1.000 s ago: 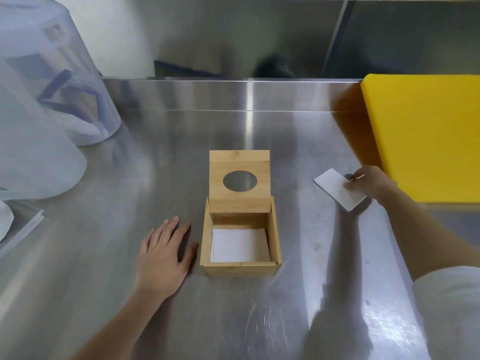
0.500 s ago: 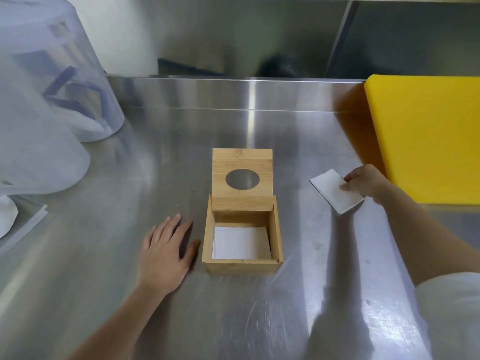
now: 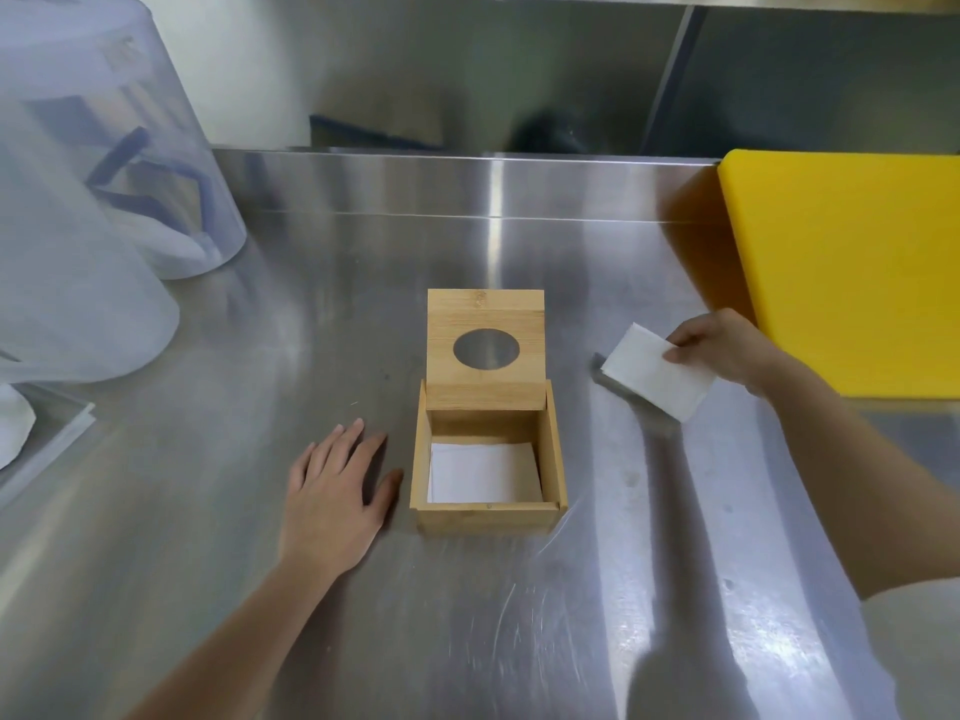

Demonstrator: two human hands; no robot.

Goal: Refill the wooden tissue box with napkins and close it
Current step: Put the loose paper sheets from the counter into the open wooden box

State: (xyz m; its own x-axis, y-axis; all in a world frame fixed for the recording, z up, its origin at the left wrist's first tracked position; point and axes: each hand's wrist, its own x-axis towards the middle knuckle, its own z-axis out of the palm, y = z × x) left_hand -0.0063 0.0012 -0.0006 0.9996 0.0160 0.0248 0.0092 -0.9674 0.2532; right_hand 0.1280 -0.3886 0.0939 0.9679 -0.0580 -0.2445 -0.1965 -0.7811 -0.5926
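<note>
Left hand [image 3: 332,498]: flat, fingers spread, on the steel table [image 3: 208,563], beside the wooden box [image 3: 488,519].
Right hand [image 3: 722,345]: pinches 1 napkin [image 3: 655,375] above the table.

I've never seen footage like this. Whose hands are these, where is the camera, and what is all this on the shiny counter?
There is no machine here: a person wears a wide-angle camera on the head, looking down at their own bare hands. On the stainless steel counter stands a small square wooden tissue box, its hinged lid with an oval hole tipped up, and a white napkin inside. The left hand lies flat and open beside the box. The right hand pinches a folded white napkin above the counter. A yellow cutting board lies to the right, and cloudy translucent plastic containers stand upside down on the left.
</note>
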